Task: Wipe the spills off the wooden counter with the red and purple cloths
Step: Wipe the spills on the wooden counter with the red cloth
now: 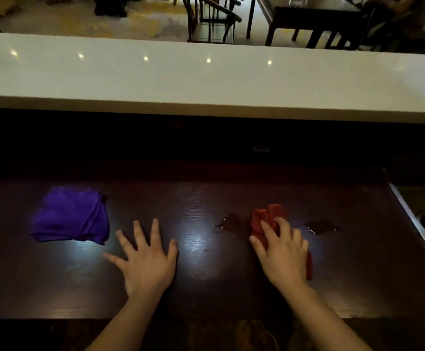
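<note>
— Where's the crumpled purple cloth [71, 219]?
— Far left on the dark wooden tabletop [206, 287]; just left of the left hand [146, 262], fingers [138, 231] spread, empty.
— And right?
— The right hand [283, 254] grips the bunched red cloth [264, 219]; wet spills [231, 224] flank it.

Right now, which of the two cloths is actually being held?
The red cloth, bunched under the right hand between two wet patches. The purple cloth lies untouched, beside the open left hand.
</note>
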